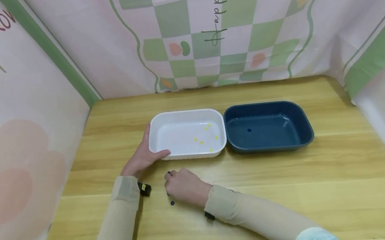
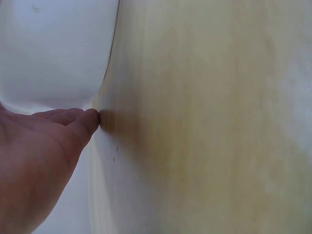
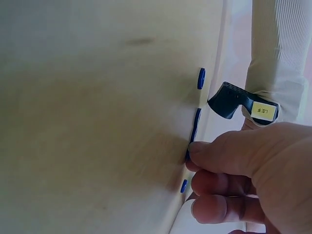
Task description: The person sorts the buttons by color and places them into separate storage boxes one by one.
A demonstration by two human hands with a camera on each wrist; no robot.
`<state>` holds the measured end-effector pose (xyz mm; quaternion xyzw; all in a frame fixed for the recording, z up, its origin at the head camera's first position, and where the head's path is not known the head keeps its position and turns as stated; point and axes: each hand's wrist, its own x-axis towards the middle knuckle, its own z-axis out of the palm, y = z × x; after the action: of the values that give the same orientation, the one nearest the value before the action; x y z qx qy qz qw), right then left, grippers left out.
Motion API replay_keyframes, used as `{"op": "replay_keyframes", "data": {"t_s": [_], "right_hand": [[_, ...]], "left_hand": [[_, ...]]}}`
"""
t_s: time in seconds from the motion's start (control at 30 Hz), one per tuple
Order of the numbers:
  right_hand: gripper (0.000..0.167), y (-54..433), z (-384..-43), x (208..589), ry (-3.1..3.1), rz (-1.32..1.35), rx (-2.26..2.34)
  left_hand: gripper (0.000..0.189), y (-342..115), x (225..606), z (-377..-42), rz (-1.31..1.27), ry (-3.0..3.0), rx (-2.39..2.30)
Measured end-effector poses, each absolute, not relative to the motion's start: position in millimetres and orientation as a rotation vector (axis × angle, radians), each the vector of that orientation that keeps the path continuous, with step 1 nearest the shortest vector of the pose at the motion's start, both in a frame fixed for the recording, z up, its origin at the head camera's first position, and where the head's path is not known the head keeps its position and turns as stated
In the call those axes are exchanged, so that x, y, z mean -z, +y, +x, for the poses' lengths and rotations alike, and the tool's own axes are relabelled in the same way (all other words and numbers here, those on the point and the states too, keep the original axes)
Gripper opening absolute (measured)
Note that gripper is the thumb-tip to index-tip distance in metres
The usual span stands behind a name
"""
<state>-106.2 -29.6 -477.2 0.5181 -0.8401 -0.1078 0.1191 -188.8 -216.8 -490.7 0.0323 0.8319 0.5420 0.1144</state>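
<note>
My left hand [image 1: 142,155] grips the left end of a white plastic basin [image 1: 190,156], its thumb across the front corner and its fingers along the side. Small yellow pieces [image 1: 201,142] lie scattered in this basin. In front of it, my right hand [image 1: 188,186] is low over the table. In the right wrist view its thumb and forefinger pinch a small blue disc [image 3: 187,155], partly covered by the fingertips. Other blue discs [image 3: 201,78] lie on the table close by; one disc [image 1: 172,203] shows below the hand in the head view.
A dark blue basin [image 1: 271,148] stands against the white basin's right side, with one small blue piece [image 1: 249,130] inside. Both stand on a wooden table [image 1: 332,182]. Patterned cloth [image 1: 171,17] hangs behind the table and at both sides. Each wrist wears a small black camera [image 1: 145,189].
</note>
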Motion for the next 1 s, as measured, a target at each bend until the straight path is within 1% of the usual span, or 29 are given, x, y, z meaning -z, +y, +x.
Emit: {"op": "replay_keyframes", "data": {"t_s": [0.33, 0.7, 1.0], "right_hand": [[0.015, -29, -104, 476, -2.460, 1.526, 0.368], [0.014, -28, -105, 475, -2.454, 1.529, 0.363], [0.014, -28, -106, 476, -2.446, 1.527, 0.359]], "left_hand": [[0.124, -216, 489, -188, 0.123, 2.456, -1.559], [0.119, -213, 480, -186, 0.092, 2.434, -1.527], [0.123, -215, 487, -187, 0.102, 2.449, -1.555]]}}
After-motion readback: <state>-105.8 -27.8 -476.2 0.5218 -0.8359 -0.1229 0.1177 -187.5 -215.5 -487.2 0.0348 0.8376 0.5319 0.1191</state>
